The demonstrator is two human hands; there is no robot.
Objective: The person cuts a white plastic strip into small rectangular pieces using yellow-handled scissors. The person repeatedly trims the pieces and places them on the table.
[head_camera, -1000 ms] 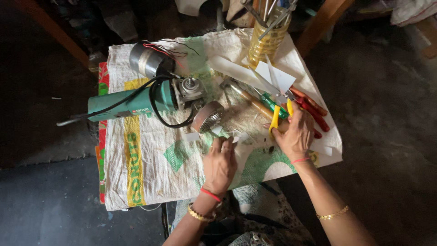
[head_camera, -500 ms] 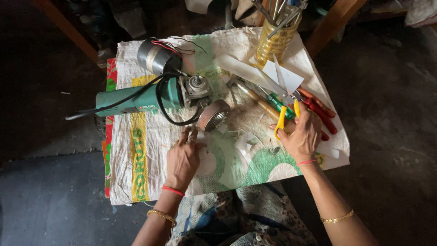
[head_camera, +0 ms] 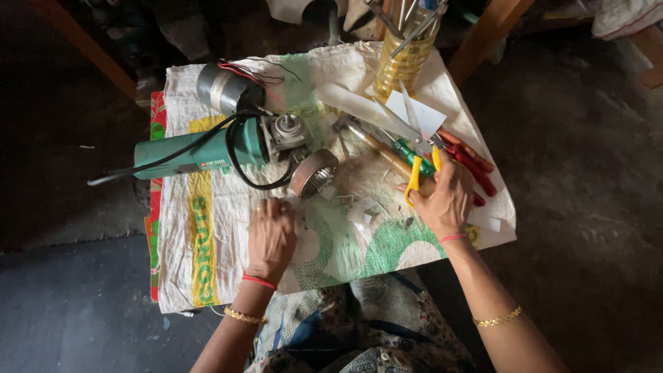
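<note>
Work surface: a woven white sack with green and yellow print, spread over a small table and filling the frame's centre. Largest item on it is the green angle grinder, lying sideways in the upper left of the sack, black cord looped over its body, bare spindle head pointing right. Above it sits a grey motor cylinder with red wires; just right of the grinder head rests a round wound rotor, tilted. At top centre stands a yellow holder full of tools. Red-handled pliers and a green-handled screwdriver lie at the right edge. Your right hand is closed around yellow-handled scissors, blades aimed toward the upper left. Your left hand lies palm down, fingers loosely curled, on the sack just below the grinder head; whether it pinches anything, you cannot tell. Smallest: white paper scraps scattered between your hands. Judgement: keep the scissor tips low and clear of the cord, and pin the sack flat so small pieces do not slide.
</note>
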